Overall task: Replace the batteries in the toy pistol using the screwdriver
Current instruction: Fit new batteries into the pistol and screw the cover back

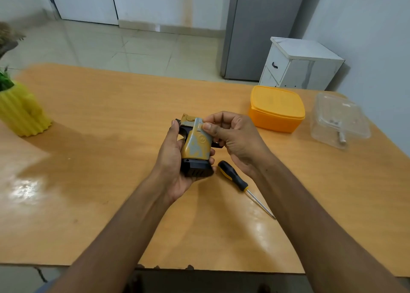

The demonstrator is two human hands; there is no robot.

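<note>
The toy pistol (195, 144), yellow and grey with a black base, is held above the middle of the wooden table (111, 137), grip end toward me. My left hand (170, 159) grips it from the left and underneath. My right hand (230, 135) pinches the pistol's upper right side with thumb and fingers. The screwdriver (235, 178), black and yellow handled, lies on the table just right of the pistol, its thin shaft pointing toward the near right. No batteries are visible.
An orange lidded box (277, 108) stands at the back right, with a clear plastic container (339, 119) holding small metal parts beside it. A yellow ribbed plant pot (22, 113) stands at the left edge. A white cabinet (299, 64) is beyond the table.
</note>
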